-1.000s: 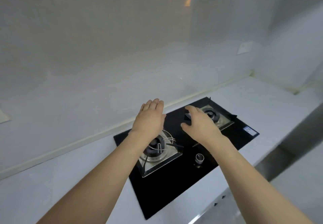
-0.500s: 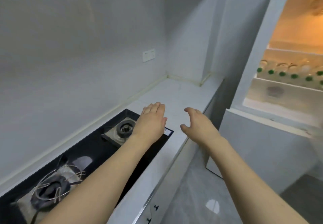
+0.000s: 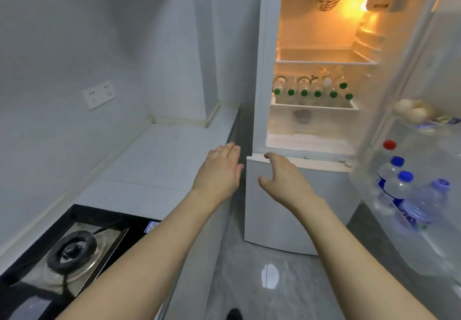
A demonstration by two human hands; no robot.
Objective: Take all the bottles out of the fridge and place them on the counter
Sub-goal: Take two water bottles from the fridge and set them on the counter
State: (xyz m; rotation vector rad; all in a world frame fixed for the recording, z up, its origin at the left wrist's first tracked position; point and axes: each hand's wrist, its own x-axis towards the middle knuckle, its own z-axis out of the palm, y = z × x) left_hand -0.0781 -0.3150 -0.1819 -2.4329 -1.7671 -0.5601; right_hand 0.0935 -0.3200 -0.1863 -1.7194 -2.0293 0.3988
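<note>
Both hands, left [image 3: 219, 170] and right [image 3: 284, 177], hover empty, fingers loose, well below the shelved green-capped bottles [image 3: 311, 87].

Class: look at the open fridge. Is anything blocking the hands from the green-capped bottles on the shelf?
Nothing visible does. The door is open, and the left hand and right hand face the green-capped bottles across open space.

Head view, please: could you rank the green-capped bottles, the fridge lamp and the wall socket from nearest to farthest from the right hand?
Measured from the right hand, as the head view shows it:
1. Green-capped bottles, lying on the fridge shelf, above and slightly right.
2. Wall socket, on the wall above the counter, far to the left.
3. Fridge lamp, at the top right of the fridge interior.
</note>
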